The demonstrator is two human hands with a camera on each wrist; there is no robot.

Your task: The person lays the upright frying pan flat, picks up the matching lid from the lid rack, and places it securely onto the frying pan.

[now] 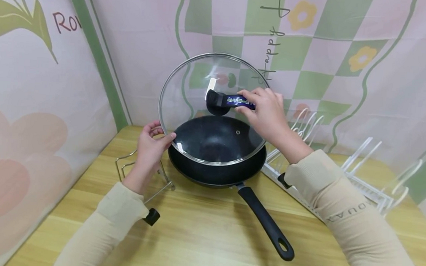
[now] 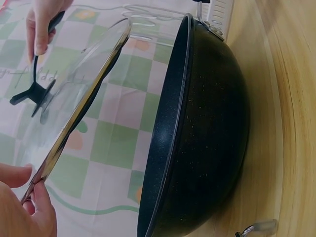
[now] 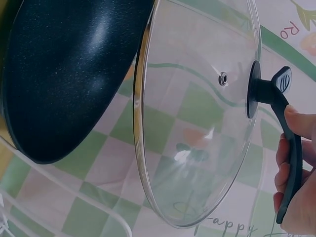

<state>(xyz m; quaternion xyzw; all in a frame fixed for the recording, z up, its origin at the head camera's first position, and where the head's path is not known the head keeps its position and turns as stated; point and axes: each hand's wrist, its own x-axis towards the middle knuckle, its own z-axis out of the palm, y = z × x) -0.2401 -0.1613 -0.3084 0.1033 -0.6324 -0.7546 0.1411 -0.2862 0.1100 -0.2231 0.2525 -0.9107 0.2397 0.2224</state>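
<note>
A round glass lid (image 1: 199,77) with a metal rim is held tilted above a black wok (image 1: 209,175). My right hand (image 1: 268,112) grips the lid's dark curved handle (image 3: 292,168), fingers wrapped round it in the right wrist view. At the lid's left edge, my left hand (image 1: 152,144) pinches the rim between thumb and fingers; the left wrist view shows this left hand (image 2: 29,207) too. A gap separates the lid (image 2: 74,123) from the wok (image 2: 212,133) in that view. The wok's long black handle (image 1: 266,222) points toward the front right.
A wire stand (image 1: 154,193) sits on the wooden table (image 1: 196,241), partly behind my left wrist. On the right is a white dish rack (image 1: 368,189) with upright prongs, partly covered by my right sleeve. A patterned cloth (image 1: 230,20) hangs behind the table.
</note>
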